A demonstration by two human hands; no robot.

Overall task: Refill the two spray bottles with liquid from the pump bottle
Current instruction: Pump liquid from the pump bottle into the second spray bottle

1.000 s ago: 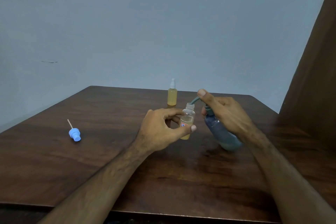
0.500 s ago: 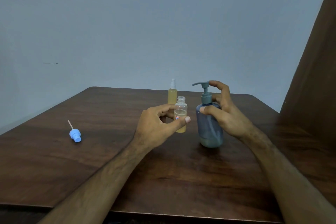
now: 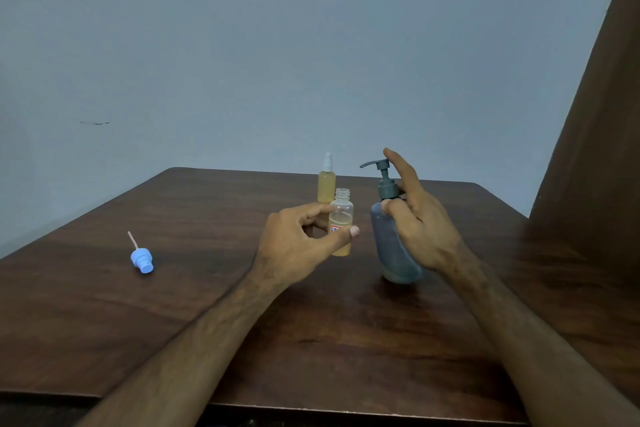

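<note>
My left hand (image 3: 298, 239) grips a small clear spray bottle (image 3: 341, 215) with its cap off, about half full of yellowish liquid, upright at the table's middle. Just right of it stands the grey-blue pump bottle (image 3: 391, 250), slightly tilted, base on the table. My right hand (image 3: 422, 218) wraps its shoulder, index finger raised beside the pump head (image 3: 377, 165), whose spout points left toward the open bottle. A second spray bottle (image 3: 326, 184), filled with yellow liquid and capped with a white sprayer, stands behind.
A blue sprayer cap with its dip tube (image 3: 141, 258) lies on the dark wooden table (image 3: 207, 305) at the left. A brown curtain (image 3: 595, 149) hangs along the right side. A plain wall is behind.
The pump bottle went from tilted with its spout at the small bottle's mouth to standing on the table. My right index finger lifted off the pump head. The small bottle stayed in my left hand.
</note>
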